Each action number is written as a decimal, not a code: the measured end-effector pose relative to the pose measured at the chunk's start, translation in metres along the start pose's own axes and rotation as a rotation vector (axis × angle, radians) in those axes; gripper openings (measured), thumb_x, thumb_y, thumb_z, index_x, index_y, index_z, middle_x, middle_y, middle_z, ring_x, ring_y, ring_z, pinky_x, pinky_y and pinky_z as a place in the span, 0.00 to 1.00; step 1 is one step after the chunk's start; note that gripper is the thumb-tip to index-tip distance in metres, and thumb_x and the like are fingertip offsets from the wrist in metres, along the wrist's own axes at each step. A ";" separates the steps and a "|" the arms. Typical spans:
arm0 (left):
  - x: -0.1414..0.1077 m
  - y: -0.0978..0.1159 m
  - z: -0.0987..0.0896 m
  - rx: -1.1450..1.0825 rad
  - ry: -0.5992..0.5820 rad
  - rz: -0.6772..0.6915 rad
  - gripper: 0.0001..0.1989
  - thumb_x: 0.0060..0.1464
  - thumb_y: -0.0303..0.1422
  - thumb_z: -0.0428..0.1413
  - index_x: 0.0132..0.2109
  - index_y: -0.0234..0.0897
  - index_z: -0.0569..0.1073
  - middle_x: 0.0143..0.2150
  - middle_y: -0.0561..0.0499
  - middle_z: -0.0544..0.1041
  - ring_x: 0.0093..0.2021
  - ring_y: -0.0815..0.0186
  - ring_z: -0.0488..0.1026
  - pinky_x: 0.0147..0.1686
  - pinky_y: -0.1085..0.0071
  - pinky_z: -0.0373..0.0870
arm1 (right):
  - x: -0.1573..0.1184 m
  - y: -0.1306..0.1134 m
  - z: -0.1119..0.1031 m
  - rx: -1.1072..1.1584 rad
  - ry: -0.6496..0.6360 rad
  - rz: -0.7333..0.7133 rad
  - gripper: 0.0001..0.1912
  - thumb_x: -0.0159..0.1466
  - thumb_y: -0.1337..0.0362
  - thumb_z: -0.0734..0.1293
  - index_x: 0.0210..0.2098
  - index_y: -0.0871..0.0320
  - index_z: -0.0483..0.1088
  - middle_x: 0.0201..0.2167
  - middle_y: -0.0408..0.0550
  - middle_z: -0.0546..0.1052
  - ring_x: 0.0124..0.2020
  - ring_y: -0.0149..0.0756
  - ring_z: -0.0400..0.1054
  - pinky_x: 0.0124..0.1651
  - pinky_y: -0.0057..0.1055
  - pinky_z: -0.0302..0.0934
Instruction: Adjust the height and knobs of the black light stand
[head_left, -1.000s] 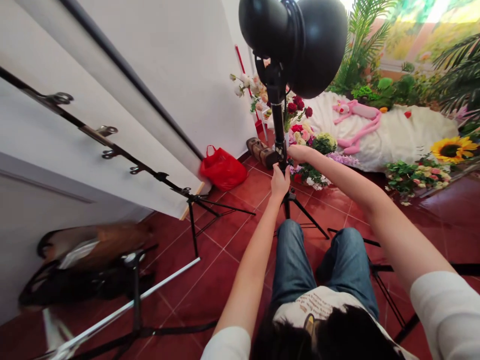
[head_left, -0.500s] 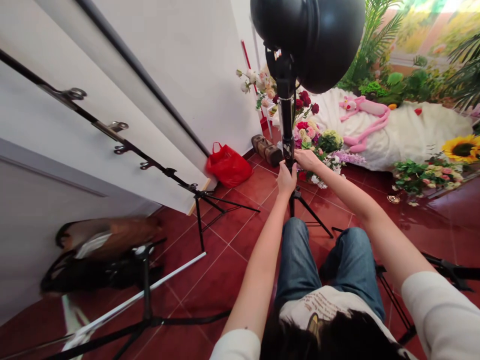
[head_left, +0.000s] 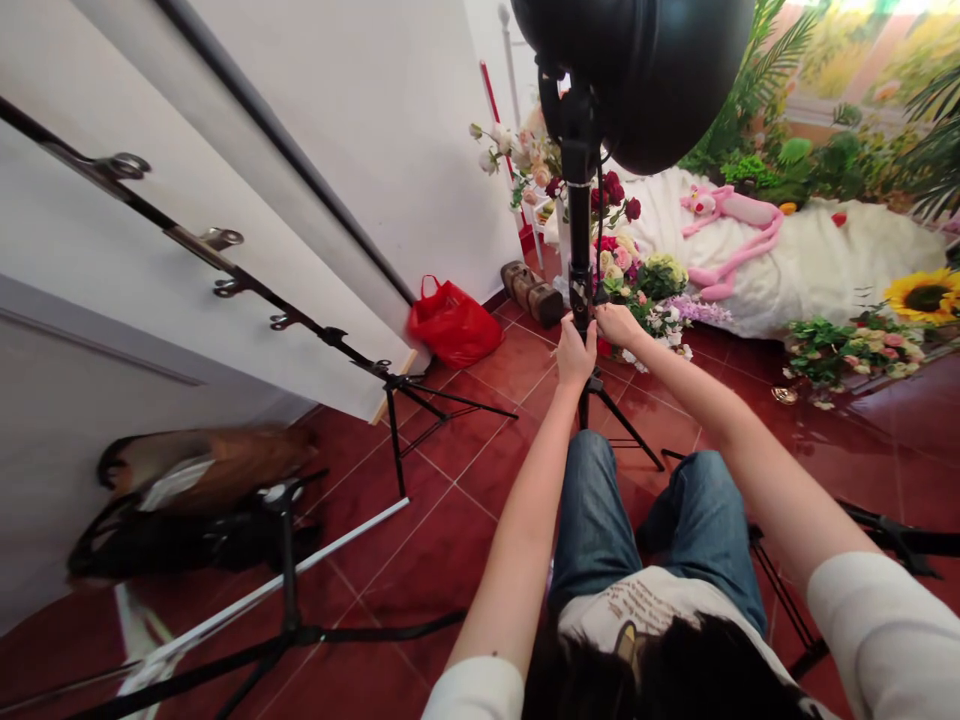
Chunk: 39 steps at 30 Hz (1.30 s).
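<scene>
A black light stand [head_left: 580, 225] rises in front of my knees, with a large black lamp head [head_left: 645, 75] on top, partly cut off by the frame edge. My left hand [head_left: 576, 354] is wrapped around the stand's pole, just below a joint. At the right side of that joint is my right hand [head_left: 617, 326], its fingers closed against the stand; the exact part they pinch is hidden. A thin black cable [head_left: 600, 220] hangs along the pole. Below my hands the stand's tripod legs [head_left: 626, 430] spread over the floor.
On the left, a black clamp-lined bar [head_left: 202, 245] slants toward another tripod [head_left: 397, 400]. A red bag [head_left: 456, 322] and a brown roll-shaped thing [head_left: 531, 292] sit by the wall. Flowers [head_left: 622, 265] and a pink plush toy [head_left: 739, 215] on white cloth are beyond the stand.
The lamp head appears slightly higher and farther right, and more of the cable shows beside the pole. Both hands stay at the joint. The view has shifted a little.
</scene>
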<state>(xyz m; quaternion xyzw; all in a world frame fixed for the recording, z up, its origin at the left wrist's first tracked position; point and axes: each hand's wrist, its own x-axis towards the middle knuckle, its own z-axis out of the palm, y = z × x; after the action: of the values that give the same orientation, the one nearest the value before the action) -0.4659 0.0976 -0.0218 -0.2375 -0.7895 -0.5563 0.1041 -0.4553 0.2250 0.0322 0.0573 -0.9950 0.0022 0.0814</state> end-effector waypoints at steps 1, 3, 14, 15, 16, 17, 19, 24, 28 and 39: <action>0.000 0.000 0.000 -0.001 0.004 0.001 0.23 0.64 0.50 0.45 0.55 0.37 0.61 0.55 0.34 0.74 0.58 0.54 0.73 0.52 0.60 0.70 | -0.001 0.003 -0.007 -0.025 -0.024 -0.019 0.20 0.67 0.69 0.56 0.56 0.72 0.64 0.49 0.69 0.75 0.45 0.48 0.73 0.39 0.33 0.61; 0.000 0.001 0.000 -0.003 0.008 -0.004 0.23 0.64 0.51 0.45 0.55 0.37 0.61 0.55 0.35 0.74 0.57 0.54 0.73 0.52 0.61 0.70 | -0.003 0.010 -0.023 -0.070 -0.061 -0.088 0.21 0.66 0.66 0.59 0.57 0.68 0.64 0.52 0.65 0.73 0.46 0.46 0.72 0.37 0.32 0.61; 0.000 0.001 -0.003 0.067 -0.020 0.011 0.26 0.64 0.54 0.42 0.54 0.36 0.61 0.53 0.35 0.75 0.53 0.54 0.76 0.47 0.63 0.71 | -0.044 0.017 -0.014 -0.002 0.132 0.004 0.21 0.73 0.61 0.55 0.57 0.64 0.69 0.51 0.59 0.77 0.47 0.43 0.74 0.42 0.31 0.64; 0.000 0.000 -0.003 0.070 -0.016 0.012 0.27 0.64 0.55 0.41 0.54 0.36 0.61 0.53 0.35 0.75 0.53 0.54 0.76 0.47 0.63 0.71 | -0.055 0.017 -0.008 0.033 0.163 0.012 0.22 0.72 0.61 0.55 0.61 0.63 0.66 0.54 0.58 0.76 0.48 0.43 0.74 0.43 0.31 0.65; 0.000 0.000 -0.002 0.071 -0.014 0.014 0.27 0.63 0.55 0.41 0.53 0.36 0.61 0.53 0.35 0.75 0.53 0.54 0.76 0.47 0.63 0.71 | -0.066 0.017 -0.003 0.064 0.175 0.010 0.24 0.72 0.61 0.56 0.64 0.61 0.63 0.57 0.57 0.74 0.50 0.43 0.74 0.43 0.31 0.66; 0.000 -0.001 -0.001 0.071 -0.011 0.017 0.27 0.63 0.55 0.40 0.53 0.36 0.61 0.52 0.35 0.75 0.53 0.54 0.76 0.47 0.63 0.71 | -0.075 0.016 -0.001 0.091 0.167 -0.001 0.24 0.71 0.60 0.57 0.65 0.59 0.63 0.58 0.56 0.74 0.50 0.43 0.74 0.43 0.32 0.67; 0.000 -0.001 -0.001 0.070 -0.002 0.018 0.27 0.63 0.55 0.41 0.53 0.35 0.61 0.52 0.34 0.75 0.53 0.54 0.76 0.46 0.63 0.72 | -0.089 0.014 0.000 0.151 0.140 -0.023 0.22 0.71 0.57 0.58 0.60 0.58 0.69 0.55 0.55 0.76 0.49 0.44 0.74 0.45 0.34 0.68; 0.000 -0.001 0.000 0.052 0.022 0.017 0.23 0.64 0.50 0.45 0.54 0.36 0.62 0.53 0.35 0.76 0.53 0.55 0.76 0.47 0.63 0.72 | -0.072 -0.010 -0.005 0.425 0.341 -0.020 0.26 0.72 0.51 0.55 0.59 0.62 0.66 0.55 0.61 0.74 0.55 0.45 0.70 0.58 0.42 0.65; -0.001 -0.002 0.001 0.048 0.016 -0.004 0.21 0.65 0.46 0.47 0.55 0.36 0.62 0.53 0.36 0.76 0.53 0.56 0.76 0.48 0.63 0.73 | -0.033 -0.036 0.005 0.553 0.417 0.053 0.29 0.70 0.46 0.56 0.57 0.64 0.65 0.52 0.66 0.74 0.56 0.51 0.68 0.62 0.50 0.60; 0.000 -0.014 0.003 0.089 0.007 0.113 0.29 0.64 0.43 0.49 0.65 0.30 0.56 0.61 0.29 0.70 0.62 0.52 0.71 0.55 0.57 0.72 | -0.009 -0.067 -0.021 1.019 0.769 0.322 0.25 0.60 0.42 0.68 0.42 0.58 0.72 0.39 0.51 0.80 0.41 0.40 0.75 0.51 0.39 0.70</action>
<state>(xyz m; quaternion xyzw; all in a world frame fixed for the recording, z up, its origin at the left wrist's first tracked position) -0.4730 0.0970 -0.0348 -0.2751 -0.7983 -0.5148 0.1484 -0.4353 0.1600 0.0507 -0.0655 -0.7656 0.5054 0.3925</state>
